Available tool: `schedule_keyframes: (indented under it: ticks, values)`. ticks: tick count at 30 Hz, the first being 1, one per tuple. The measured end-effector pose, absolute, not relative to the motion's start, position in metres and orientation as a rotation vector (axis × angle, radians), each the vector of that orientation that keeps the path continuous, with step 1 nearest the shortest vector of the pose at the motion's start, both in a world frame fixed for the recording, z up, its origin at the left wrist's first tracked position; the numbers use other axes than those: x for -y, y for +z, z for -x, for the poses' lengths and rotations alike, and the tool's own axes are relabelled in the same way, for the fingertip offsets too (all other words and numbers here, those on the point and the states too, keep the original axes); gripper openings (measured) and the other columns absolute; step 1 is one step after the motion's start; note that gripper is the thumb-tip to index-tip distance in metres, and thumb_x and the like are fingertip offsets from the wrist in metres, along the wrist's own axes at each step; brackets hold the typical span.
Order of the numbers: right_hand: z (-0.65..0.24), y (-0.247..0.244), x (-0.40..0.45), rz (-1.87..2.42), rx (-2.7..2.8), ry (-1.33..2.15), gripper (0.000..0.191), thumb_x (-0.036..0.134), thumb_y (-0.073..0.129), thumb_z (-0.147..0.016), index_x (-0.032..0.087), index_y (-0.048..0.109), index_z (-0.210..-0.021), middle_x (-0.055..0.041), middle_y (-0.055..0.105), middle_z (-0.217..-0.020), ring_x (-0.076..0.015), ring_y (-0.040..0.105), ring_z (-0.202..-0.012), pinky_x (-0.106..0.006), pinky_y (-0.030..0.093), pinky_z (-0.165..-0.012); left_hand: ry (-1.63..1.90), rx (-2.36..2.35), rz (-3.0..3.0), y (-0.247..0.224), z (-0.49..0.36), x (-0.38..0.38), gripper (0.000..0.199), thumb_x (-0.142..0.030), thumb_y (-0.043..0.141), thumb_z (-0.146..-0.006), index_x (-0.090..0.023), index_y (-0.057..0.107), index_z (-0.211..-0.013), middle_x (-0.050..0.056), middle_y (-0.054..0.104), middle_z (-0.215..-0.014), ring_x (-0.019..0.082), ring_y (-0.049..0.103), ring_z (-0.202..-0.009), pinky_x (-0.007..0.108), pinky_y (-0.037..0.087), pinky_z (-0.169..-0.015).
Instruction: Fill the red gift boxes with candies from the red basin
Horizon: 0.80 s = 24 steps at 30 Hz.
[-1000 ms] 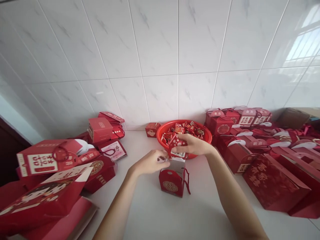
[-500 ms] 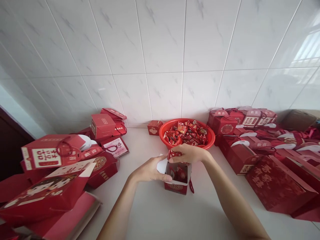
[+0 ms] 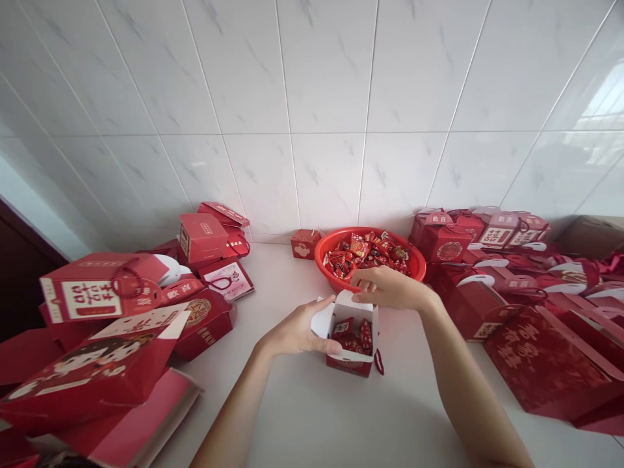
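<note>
My left grip [image 3: 298, 330]: closed on the open red box [image 3: 351, 366] at its nine o'clock, thumb over the rim. My right grip [image 3: 390, 288]: fingers loosely curled, nothing seen in them, at the box's one o'clock, just beside the red bowl [image 3: 331, 279]. Change: the packet my right held half a second ago has left it; red packets [image 3: 365, 333] lie inside the box, one more apparently loaded. Box: on the desk [image 3: 312, 416].

Left fingers [image 3: 327, 346] hold open red box [image 3: 350, 368], packets [image 3: 350, 342] inside.
</note>
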State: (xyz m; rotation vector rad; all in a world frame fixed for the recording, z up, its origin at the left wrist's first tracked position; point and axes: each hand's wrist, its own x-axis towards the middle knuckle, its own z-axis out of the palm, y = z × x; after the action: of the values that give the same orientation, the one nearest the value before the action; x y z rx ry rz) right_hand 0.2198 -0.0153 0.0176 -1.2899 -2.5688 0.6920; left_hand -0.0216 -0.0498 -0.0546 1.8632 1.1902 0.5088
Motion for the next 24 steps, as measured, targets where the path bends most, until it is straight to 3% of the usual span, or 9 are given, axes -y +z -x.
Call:
schedule_keyframes:
  ticks: [4,7,11,14,19,21,24]
  values:
    - [-0.237,0.019,0.019,1.480,2.582,0.688,0.024,0.040,0.072,-0.077,0.021,0.061,-0.087,-0.0071,0.069,-0.089,-0.0250,0.062,-0.082,-0.029,0.041,-0.061,0.580,-1.104,-1.903,-0.054,0.021,0.052,0.114,-0.051,0.088,-0.059,-0.024,0.032,-0.155,0.014,0.033,-0.160,0.037,0.031,-0.146,0.050,0.026,-0.120]
    - [-0.241,0.018,0.022,1.568,2.605,0.649,0.028,0.040,0.076,-0.073,0.021,0.058,-0.081,-0.0072,0.067,-0.085,-0.0267,0.061,-0.085,-0.029,0.040,-0.059,0.697,-1.027,-1.946,-0.057,0.019,0.054,0.116,-0.045,0.088,-0.062,-0.027,0.024,-0.158,0.013,0.035,-0.158,0.034,0.037,-0.142,0.048,0.033,-0.116]
    - [-0.232,0.018,0.022,1.207,2.628,0.999,0.026,0.036,0.071,-0.079,0.020,0.060,-0.095,-0.0039,0.069,-0.086,-0.0216,0.065,-0.082,-0.029,0.047,-0.066,0.852,-0.983,-1.972,-0.060,0.012,0.057,0.112,-0.037,0.086,-0.067,-0.032,0.020,-0.157,0.012,0.049,-0.145,0.025,0.058,-0.114,0.042,0.046,-0.103]
    - [-0.224,0.015,0.017,1.017,2.638,1.158,0.025,0.033,0.067,-0.083,0.019,0.062,-0.102,-0.0048,0.071,-0.094,-0.0208,0.068,-0.088,-0.029,0.050,-0.072,0.828,-0.908,-1.908,-0.061,0.009,0.059,0.102,-0.037,0.082,-0.073,-0.034,0.023,-0.156,0.011,0.052,-0.140,0.020,0.063,-0.102,0.041,0.049,-0.099]
    - [-0.222,0.004,0.007,1.091,2.713,1.111,0.015,0.029,0.063,-0.085,0.018,0.064,-0.095,-0.0062,0.071,-0.096,-0.0203,0.068,-0.087,-0.029,0.051,-0.072,0.802,-0.887,-1.884,-0.062,0.008,0.056,0.094,-0.045,0.080,-0.074,-0.028,0.033,-0.153,0.014,0.053,-0.139,0.027,0.061,-0.112,0.046,0.048,-0.101]
    - [-0.224,0.002,0.005,1.062,2.720,1.120,0.013,0.028,0.063,-0.085,0.018,0.064,-0.092,-0.0052,0.071,-0.093,-0.0191,0.067,-0.084,-0.029,0.051,-0.073,0.870,-0.974,-1.931,-0.066,0.005,0.054,0.091,-0.043,0.081,-0.073,-0.028,0.036,-0.151,0.014,0.047,-0.147,0.031,0.053,-0.127,0.049,0.043,-0.108]
    - [-0.229,0.005,0.005,1.017,2.692,1.151,0.011,0.028,0.063,-0.084,0.018,0.064,-0.088,-0.0035,0.070,-0.089,-0.0176,0.066,-0.082,-0.028,0.050,-0.074,0.911,-1.027,-1.886,-0.076,-0.002,0.051,0.093,-0.037,0.079,-0.076,-0.030,0.028,-0.154,0.012,0.039,-0.155,0.031,0.039,-0.140,0.049,0.034,-0.116]
